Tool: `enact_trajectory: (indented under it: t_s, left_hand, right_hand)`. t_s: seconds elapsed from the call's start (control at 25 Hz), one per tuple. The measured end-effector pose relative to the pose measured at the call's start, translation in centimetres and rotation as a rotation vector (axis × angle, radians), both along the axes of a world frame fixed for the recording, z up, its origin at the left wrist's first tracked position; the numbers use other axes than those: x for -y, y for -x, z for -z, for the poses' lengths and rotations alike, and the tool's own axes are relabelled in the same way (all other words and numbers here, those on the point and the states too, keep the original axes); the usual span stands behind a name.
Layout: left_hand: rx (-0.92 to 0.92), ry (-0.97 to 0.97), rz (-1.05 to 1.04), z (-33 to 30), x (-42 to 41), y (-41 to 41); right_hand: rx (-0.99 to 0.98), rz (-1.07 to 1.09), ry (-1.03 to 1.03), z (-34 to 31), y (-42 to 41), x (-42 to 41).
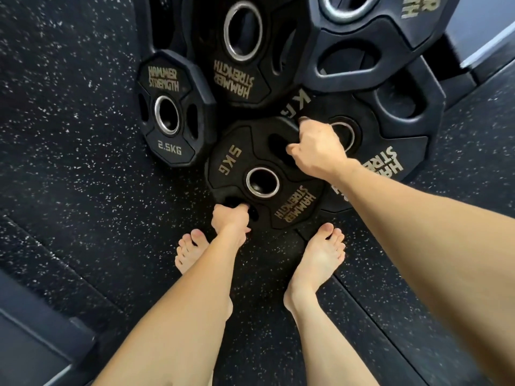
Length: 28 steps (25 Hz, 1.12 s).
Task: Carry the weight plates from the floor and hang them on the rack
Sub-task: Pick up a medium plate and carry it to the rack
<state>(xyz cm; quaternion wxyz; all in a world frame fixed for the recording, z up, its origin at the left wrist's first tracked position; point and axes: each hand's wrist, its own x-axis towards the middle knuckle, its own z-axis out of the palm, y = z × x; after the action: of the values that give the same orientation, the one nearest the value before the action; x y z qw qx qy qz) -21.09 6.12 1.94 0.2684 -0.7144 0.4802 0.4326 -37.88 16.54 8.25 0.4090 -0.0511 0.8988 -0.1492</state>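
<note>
Seen from the head camera, a person's left hand (231, 217) and right hand (316, 150) both curl their fingers into grip slots at opposite edges of a black rubber 5 kg weight plate (237, 162) with a steel-ringed centre hole. The plate lies on the speckled black rubber floor (69, 162) — partly overlapping a larger black plate (390, 129), beside a 2.5 kg plate (172, 110), just ahead of two bare feet (317, 254).

The black rubber-coated plate with a steel-ringed hole (252, 174) reads "5KG" and "HAMMER STRENGTH" in gold; left of it, the smaller black plate (172, 107) reads "HAMMER STRENGTH" and "2.5KG"; above it, another black plate (239, 51) reads "HAMMER STRENGTH"
</note>
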Motion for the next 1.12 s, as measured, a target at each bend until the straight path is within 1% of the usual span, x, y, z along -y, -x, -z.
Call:
enact_trajectory:
  t_s: [0.12,0.2,0.24,0.28,0.36,0.48,0.56,0.6,0.68,0.8,0.88,1.0,1.12]
  left_hand:
    - [0.063,0.039,0.046,-3.0,1.0,-1.6]
    - [0.084,0.016,0.133,-5.9,2.1,-2.5]
    - [0.046,-0.014,0.097,-7.3,2.8,-2.6]
    - [-0.022,-0.052,0.015,-9.5,3.7,-2.2]
    - [-0.191,-0.077,-0.055,-14.2,5.1,-1.2]
    - [-0.396,-0.055,0.060,-23.1,6.6,0.8]
    - [-0.521,-0.041,0.090,-29.4,7.4,1.9]
    - [-0.580,-0.048,0.093,-32.6,7.8,2.3]
    - [-0.686,-0.067,0.031,-40.1,8.7,2.9]
    - [-0.900,-0.113,-0.082,-50.9,10.4,2.5]
    - [-0.983,-0.115,-0.059,-57.3,11.1,1.5]
    - [-1.103,-0.044,-0.008,-66.0,12.0,-0.5]
    - [-1.233,0.019,0.022,-73.1,12.4,-3.2]
  right_hand:
    - [0.050,0.135,-0.009,-1.9,-1.1,0.2]
    - [0.098,0.297,-0.020,-4.1,-2.3,-0.6]
    - [0.123,0.403,-0.009,-5.3,-3.1,-1.3]
    - [0.151,0.506,0.021,-7.0,-4.0,-2.1]
    - [0.174,0.659,0.111,-11.6,-5.7,-3.2]
    - [0.133,0.829,0.240,-19.5,-7.1,-3.7]
    - [0.118,0.904,0.313,-25.0,-7.4,-3.4]
    - [0.117,0.931,0.344,-27.6,-7.4,-3.2]
    - [0.086,0.947,0.404,-34.2,-7.6,-2.8]
    - [0.009,0.962,0.576,-44.5,-8.0,-2.1]
    - [0.004,0.971,0.699,-50.9,-8.5,-1.6]
    - [-0.015,0.955,0.729,-59.4,-9.3,-0.5]
    - [-0.061,0.912,0.831,-66.1,-11.5,0.3]
